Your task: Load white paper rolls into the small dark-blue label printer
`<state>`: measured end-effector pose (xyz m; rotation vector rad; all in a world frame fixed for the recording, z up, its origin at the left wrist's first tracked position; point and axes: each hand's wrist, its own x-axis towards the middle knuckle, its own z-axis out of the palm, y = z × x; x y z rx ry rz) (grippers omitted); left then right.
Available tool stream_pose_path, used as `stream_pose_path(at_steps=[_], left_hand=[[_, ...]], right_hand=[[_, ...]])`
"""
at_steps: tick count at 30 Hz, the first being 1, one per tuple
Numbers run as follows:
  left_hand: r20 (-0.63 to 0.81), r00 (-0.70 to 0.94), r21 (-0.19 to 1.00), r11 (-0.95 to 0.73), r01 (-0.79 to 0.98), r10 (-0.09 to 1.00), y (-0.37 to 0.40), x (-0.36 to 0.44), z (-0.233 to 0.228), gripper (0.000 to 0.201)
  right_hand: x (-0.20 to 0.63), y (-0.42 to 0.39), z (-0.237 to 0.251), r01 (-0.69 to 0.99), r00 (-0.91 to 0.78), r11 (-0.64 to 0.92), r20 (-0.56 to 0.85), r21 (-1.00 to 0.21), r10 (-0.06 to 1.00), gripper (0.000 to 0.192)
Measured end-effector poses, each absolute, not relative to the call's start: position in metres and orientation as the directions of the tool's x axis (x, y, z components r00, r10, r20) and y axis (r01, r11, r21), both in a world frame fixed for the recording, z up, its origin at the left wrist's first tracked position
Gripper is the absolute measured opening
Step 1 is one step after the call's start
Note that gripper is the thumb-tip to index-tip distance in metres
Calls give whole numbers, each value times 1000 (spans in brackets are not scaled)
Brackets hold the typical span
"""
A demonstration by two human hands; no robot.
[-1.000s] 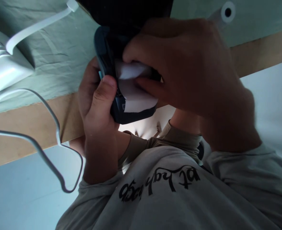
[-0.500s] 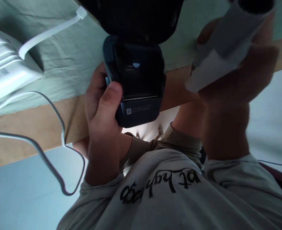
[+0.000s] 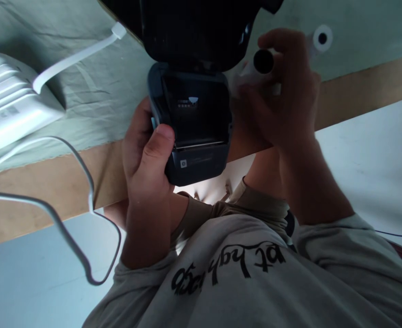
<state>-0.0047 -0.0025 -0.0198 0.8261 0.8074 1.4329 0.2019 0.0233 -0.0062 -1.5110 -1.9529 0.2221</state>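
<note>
My left hand [image 3: 148, 150] is wrapped round the left side of a small dark receipt printer [image 3: 201, 164], thumb on its front edge. The printer's black lid [image 3: 194, 32] is swung up and back, and its paper bay shows with nothing but a small light label in it. At the printer's right side, my right hand [image 3: 290, 95] is closed around a white paper roll [image 3: 247, 75] whose round black end faces up. The fingers hide part of this roll. Just beyond the knuckles stands or lies a second white roll [image 3: 327, 38] with a dark core hole; I cannot tell if the hand touches it.
A white ribbed box [image 3: 9, 100] sits at the left on the green cloth [image 3: 95, 91], with a white strap-like cable [image 3: 78, 57] rising from it. A grey-white cord [image 3: 60, 228] loops over the wooden table edge [image 3: 67, 175]. My legs and shirt are below.
My right hand has moved left with the paper roll, close to the printer, and turned the roll so its end faces me. The second white roll has come into sight. My left hand stays on the printer.
</note>
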Motion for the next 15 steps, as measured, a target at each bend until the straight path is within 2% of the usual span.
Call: stream_pose_path(at_steps=[2, 4, 7, 8, 10, 14, 15], left_hand=[[18, -34, 874, -32, -485, 999, -3, -4, -20, 41], [38, -34, 886, -49, -462, 999, -3, -5, -20, 42], [58, 1, 889, -51, -455, 998, -3, -7, -22, 44], [51, 4, 884, -43, -465, 999, -2, -8, -22, 44], [39, 16, 877, -26, -480, 999, -2, -9, -22, 45], [40, 12, 891, -30, -453, 999, -2, -9, -21, 44], [45, 7, 894, -38, -446, 999, -2, -9, -21, 43]], right_hand=[[205, 17, -5, 788, -135, 348, 409, -508, 902, 52], [214, 12, -3, 758, -113, 420, 535, -498, 838, 47], [236, 14, -2, 833, 16, 340, 633, -437, 774, 37], [244, 19, -3, 870, 58, 272, 632, -412, 773, 39], [256, 29, -8, 896, 25, 221, 538, -386, 842, 58], [259, 40, -14, 884, 8, 184, 407, -430, 913, 50], [258, 39, -15, 858, 26, 180, 392, -481, 920, 54]])
